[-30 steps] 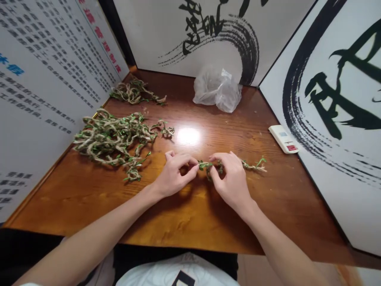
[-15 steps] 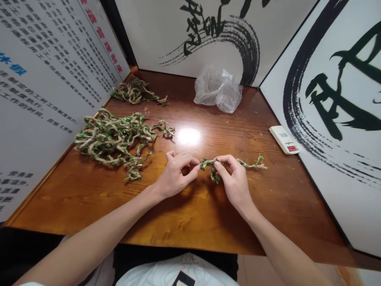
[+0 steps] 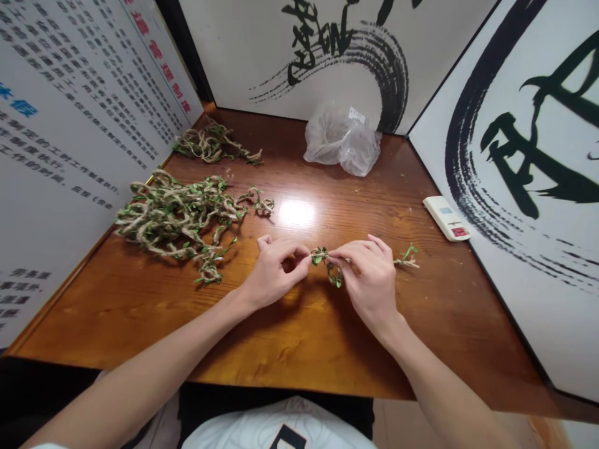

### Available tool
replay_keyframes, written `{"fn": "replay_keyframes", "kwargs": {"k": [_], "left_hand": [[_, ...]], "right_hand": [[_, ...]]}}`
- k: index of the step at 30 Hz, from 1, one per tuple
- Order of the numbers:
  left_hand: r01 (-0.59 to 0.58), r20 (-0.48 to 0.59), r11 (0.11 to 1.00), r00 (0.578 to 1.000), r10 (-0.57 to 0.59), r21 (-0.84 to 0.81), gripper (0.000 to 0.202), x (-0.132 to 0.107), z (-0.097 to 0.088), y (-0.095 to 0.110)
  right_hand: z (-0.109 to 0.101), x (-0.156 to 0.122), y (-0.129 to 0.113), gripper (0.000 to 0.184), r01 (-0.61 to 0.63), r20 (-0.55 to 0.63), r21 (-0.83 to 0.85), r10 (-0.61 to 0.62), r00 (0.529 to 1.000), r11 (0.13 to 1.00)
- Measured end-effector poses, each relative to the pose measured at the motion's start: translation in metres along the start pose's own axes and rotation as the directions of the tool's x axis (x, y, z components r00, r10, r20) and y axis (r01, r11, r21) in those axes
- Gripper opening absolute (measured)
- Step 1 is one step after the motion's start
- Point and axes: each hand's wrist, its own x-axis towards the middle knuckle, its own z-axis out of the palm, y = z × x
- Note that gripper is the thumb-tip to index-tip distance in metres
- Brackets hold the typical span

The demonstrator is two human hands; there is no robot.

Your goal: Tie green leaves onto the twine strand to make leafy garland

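Left hand (image 3: 276, 272) and right hand (image 3: 369, 280) close together, both pinching short leafy jute twine strand (image 3: 333, 273) over wooden table (image 3: 112, 318); strand end pokes out past right hand. Large tangled twine pile (image 3: 175, 218) left of hands, 2nd smaller pile (image 3: 210, 144) beyond it. Plastic bag (image 3: 341, 140) at back, white remote control (image 3: 446, 218) to right.

Workplace rather than home: a small office-like booth, walled by a printed rules board (image 3: 84, 106) with columns of Chinese text and by brush-calligraphy panels (image 3: 528, 187), around a varnished wooden tabletop (image 3: 116, 318), with a white remote control (image 3: 446, 218) close to one panel.
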Motion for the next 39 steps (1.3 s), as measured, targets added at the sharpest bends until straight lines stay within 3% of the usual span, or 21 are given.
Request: {"fn": "replay_keyframes", "kwargs": {"k": [3, 7, 9, 13, 17, 19, 21, 24, 27, 29, 32, 36, 39], "left_hand": [[-0.013, -0.058, 0.996, 0.998, 0.018, 0.088, 0.017, 0.001, 0.0, 0.0], [-0.092, -0.082, 0.98, 0.991, 0.108, 0.179, 0.014, 0.002, -0.001, 0.002], [-0.149, -0.061, 0.972, 0.985, 0.163, 0.183, 0.014, 0.001, -0.001, 0.003], [-0.147, 0.01, 0.983, 0.989, 0.147, 0.11, 0.015, 0.0, -0.001, 0.005], [-0.031, 0.049, 0.999, 0.998, 0.03, 0.024, 0.016, -0.001, -0.002, 0.004], [-0.025, 0.068, 1.0, 0.997, 0.026, -0.008, 0.015, -0.001, -0.003, 0.003], [-0.054, 0.085, 0.998, 0.995, 0.057, -0.034, 0.014, -0.001, -0.003, 0.003], [-0.12, 0.081, 0.991, 0.989, 0.125, -0.061, 0.014, -0.002, -0.005, 0.003], [-0.153, -0.009, 0.987, 0.988, 0.153, -0.051, 0.014, -0.001, -0.009, 0.005], [-0.146, -0.054, 0.988, 0.988, 0.144, -0.049, 0.015, 0.001, -0.011, 0.005], [-0.113, -0.049, 0.989, 0.993, 0.109, -0.09, 0.015, 0.002, -0.013, 0.003], [-0.076, -0.027, 0.975, 0.997, 0.072, -0.209, 0.014, 0.002, -0.011, 0.0], [-0.033, -0.031, 0.958, 0.999, 0.025, -0.284, 0.02, 0.001, -0.008, -0.003]], "right_hand": [[0.001, 0.0, -0.001, 0.012, -0.234, 0.123, 0.202, 0.213, 0.969, 0.951], [0.003, 0.0, 0.001, 0.02, -0.587, 0.317, 0.454, 0.494, 0.81, 0.671], [0.003, 0.001, 0.003, 0.024, -0.624, 0.29, 0.526, 0.568, 0.77, 0.578], [0.005, 0.004, 0.006, 0.025, -0.58, 0.213, 0.622, 0.599, 0.772, 0.526], [0.006, 0.005, 0.008, 0.029, -0.617, 0.366, 0.755, 0.638, 0.677, 0.221], [0.005, 0.006, 0.012, 0.032, -0.605, 0.401, 0.785, 0.637, 0.658, 0.131], [0.003, 0.007, 0.015, 0.037, -0.598, 0.392, 0.785, 0.616, 0.683, 0.163], [0.002, 0.007, 0.017, 0.036, -0.631, 0.341, 0.65, 0.579, 0.741, 0.424], [0.0, 0.007, 0.012, 0.027, -0.573, 0.262, 0.485, 0.515, 0.816, 0.661], [-0.002, 0.007, 0.007, 0.029, -0.522, 0.266, 0.488, 0.45, 0.852, 0.7], [-0.004, 0.005, -0.003, 0.04, -0.519, 0.405, 0.48, 0.347, 0.846, 0.707], [0.002, -0.003, -0.011, 0.065, -0.392, 0.461, 0.225, 0.257, 0.849, 0.892], [0.005, -0.005, -0.011, 0.047, -0.402, 0.443, 0.222, 0.276, 0.853, 0.888]]}}
